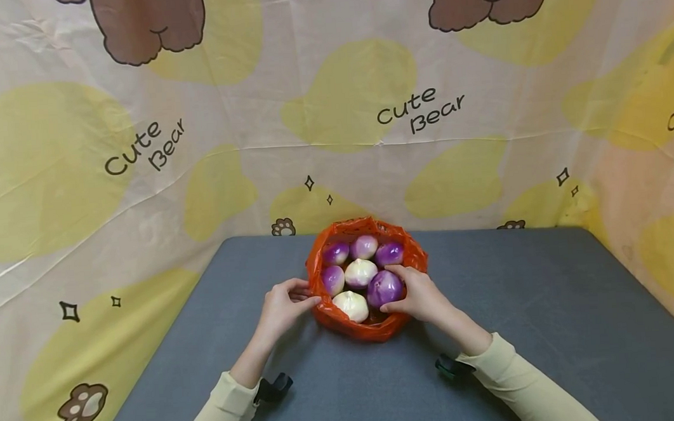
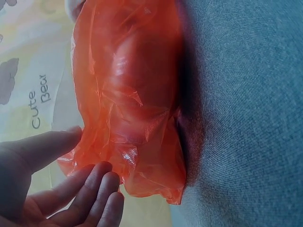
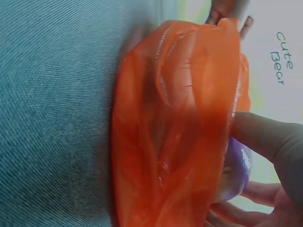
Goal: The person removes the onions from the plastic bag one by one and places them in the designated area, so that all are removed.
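An orange plastic bag [image 1: 370, 333] stands with its mouth wide, holding several glossy purple-and-white onions, among them a white onion [image 1: 350, 306] near the front. My right hand [image 1: 418, 295] reaches over the bag's right rim and grips a deep purple onion [image 1: 385, 289] between thumb and fingers. Part of that onion [image 3: 238, 165] shows above the rim in the right wrist view. At the bag's left side, my left hand [image 1: 285, 307] touches the rim with its thumb [image 2: 71, 135]. Its loosely bent fingers [image 2: 104, 182] lie against the crumpled plastic, thumb and fingertips apart.
The bag rests near the far edge of a grey table [image 1: 548, 314]. Close behind hangs a patterned cloth [image 1: 343, 108] with bear prints. Dark wrist devices [image 1: 274, 388] sit at both cuffs, just above the tabletop.
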Available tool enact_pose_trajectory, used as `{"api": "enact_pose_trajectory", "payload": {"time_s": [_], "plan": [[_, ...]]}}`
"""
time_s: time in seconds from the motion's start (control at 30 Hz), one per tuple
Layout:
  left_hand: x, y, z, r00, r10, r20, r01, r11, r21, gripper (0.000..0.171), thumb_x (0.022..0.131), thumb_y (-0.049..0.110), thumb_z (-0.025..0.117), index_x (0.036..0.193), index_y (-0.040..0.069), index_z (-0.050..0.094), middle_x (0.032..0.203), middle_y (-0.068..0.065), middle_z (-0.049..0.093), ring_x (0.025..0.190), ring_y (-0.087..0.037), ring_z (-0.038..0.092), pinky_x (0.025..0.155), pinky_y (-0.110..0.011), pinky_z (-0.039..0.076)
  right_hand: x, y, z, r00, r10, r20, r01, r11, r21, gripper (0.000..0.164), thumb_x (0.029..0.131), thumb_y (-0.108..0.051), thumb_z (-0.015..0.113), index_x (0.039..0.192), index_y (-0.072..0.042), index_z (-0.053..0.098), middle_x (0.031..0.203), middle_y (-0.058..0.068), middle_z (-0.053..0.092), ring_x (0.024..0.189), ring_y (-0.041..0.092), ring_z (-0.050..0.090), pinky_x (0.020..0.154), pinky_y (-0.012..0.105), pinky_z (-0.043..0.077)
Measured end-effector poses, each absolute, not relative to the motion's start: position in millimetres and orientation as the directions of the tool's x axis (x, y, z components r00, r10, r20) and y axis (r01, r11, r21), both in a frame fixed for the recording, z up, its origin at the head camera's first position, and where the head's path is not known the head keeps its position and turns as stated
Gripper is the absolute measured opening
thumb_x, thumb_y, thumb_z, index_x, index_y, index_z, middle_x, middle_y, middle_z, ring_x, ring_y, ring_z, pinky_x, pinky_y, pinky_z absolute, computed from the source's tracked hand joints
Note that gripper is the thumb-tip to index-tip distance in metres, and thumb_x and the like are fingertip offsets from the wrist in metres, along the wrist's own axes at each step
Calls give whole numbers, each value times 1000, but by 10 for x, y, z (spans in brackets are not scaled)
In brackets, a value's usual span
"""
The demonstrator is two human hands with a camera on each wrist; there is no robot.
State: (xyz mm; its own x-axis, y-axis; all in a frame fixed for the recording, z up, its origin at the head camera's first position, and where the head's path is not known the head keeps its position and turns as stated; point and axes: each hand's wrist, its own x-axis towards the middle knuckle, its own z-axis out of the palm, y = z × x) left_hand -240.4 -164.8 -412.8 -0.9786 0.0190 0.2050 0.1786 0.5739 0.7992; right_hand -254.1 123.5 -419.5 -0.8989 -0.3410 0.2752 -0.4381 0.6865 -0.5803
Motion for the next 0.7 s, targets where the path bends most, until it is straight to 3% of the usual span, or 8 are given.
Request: {"api": "enact_pose_trajectory", "payload": {"time_s": [0.7], "plan": [[-2400, -1646, -4110, -978, 6, 211, 176, 574, 800, 29, 74, 19, 82, 97, 6, 70, 88, -6, 71, 77, -16, 67, 74, -32, 57, -2397, 1430, -4003, -898, -284, 336, -437, 669, -601, 76, 67, -32, 86, 131, -7, 53, 124, 16, 60, 110, 33, 58, 91, 51, 50]]}}
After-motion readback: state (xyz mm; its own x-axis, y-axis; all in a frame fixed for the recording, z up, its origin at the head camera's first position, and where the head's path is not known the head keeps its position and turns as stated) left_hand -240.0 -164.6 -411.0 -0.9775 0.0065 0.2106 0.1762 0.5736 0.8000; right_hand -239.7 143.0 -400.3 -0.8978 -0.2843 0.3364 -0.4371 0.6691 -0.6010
